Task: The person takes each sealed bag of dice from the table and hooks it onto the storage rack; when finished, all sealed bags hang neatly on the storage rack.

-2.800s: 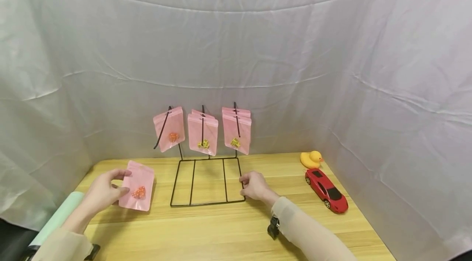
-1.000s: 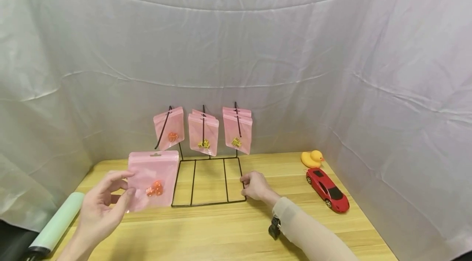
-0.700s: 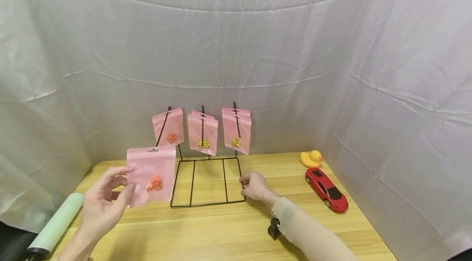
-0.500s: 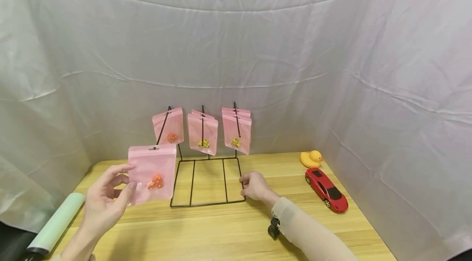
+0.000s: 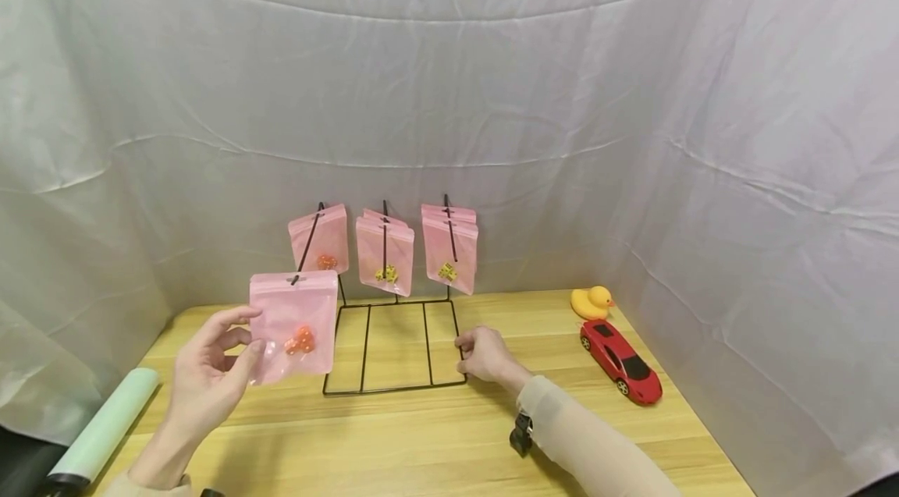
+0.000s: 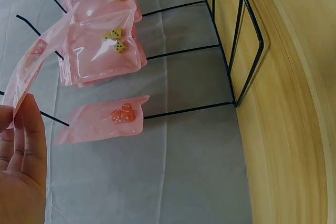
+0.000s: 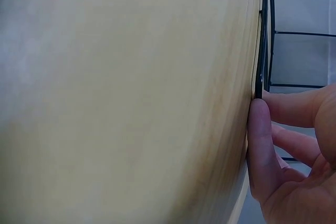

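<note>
My left hand (image 5: 211,372) pinches the left edge of a pink zip bag (image 5: 281,317) with orange dice inside, between thumb and fingers. The bag's hang hole overlaps the tip of the left hook of a black wire display rack (image 5: 393,390). Behind it on that hook hangs another pink bag (image 6: 94,121) with orange dice. Pink bags (image 5: 385,251) with yellow dice hang on the middle hook, and more pink bags (image 5: 452,247) on the right one. My right hand (image 5: 488,355) grips the right side of the rack's base, thumb and fingertips at the wire (image 7: 259,85).
On the wooden table (image 5: 393,450), a red toy car (image 5: 621,363) and a yellow rubber duck (image 5: 592,302) stand at the right. A mint-green cylinder with a black end (image 5: 105,427) lies at the left edge. Grey cloth (image 5: 393,91) encloses the back and sides.
My left hand has brought the bag from the left of the rack, turned it to face me, and raised it to the left hook's tip. The right hand has stayed on the base.
</note>
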The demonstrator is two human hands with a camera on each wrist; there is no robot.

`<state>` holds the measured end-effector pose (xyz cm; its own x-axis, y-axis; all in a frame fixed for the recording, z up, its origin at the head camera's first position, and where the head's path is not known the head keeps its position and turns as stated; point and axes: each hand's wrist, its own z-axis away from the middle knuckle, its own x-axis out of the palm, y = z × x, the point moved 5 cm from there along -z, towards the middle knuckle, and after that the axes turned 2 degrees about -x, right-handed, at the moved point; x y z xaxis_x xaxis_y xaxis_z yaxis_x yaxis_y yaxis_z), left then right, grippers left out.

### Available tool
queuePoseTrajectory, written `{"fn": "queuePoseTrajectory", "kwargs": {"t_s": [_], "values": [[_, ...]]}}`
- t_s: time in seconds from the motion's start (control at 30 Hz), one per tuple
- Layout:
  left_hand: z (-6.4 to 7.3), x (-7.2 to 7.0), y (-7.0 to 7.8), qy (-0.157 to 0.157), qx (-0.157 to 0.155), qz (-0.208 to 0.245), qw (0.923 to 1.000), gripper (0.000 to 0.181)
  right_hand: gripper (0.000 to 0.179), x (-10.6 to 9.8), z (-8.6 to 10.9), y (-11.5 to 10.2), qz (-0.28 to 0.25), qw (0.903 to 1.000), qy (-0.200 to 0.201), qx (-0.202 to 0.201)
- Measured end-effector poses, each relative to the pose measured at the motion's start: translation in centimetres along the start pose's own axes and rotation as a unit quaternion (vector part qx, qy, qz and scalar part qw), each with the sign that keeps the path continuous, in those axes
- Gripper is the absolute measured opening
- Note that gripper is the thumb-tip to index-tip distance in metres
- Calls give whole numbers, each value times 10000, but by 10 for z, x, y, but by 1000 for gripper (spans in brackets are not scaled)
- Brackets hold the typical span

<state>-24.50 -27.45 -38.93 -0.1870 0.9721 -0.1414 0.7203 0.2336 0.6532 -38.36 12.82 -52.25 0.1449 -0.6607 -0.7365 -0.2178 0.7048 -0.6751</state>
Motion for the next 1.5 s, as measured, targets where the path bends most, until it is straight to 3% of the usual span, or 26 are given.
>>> {"fn": "queuePoseTrajectory", "kwargs": {"t_s": [0.23, 0.47, 1.0, 1.5], "values": [[-4, 1, -3, 116, 65, -50, 9999, 49, 50, 0, 0, -1, -50, 10000, -10, 20], [-8, 4, -9, 295, -93, 162, 9994, 47, 50, 1, 0, 0, -95, 9999, -13, 39], [-20, 9, -18, 370, -498, -382, 9973, 47, 49, 1, 0, 1, -132, 9999, -25, 61], [-31, 14, -27, 447, -535, -164, 9974, 47, 49, 0, 0, 0, -122, 9999, -48, -32]]}}
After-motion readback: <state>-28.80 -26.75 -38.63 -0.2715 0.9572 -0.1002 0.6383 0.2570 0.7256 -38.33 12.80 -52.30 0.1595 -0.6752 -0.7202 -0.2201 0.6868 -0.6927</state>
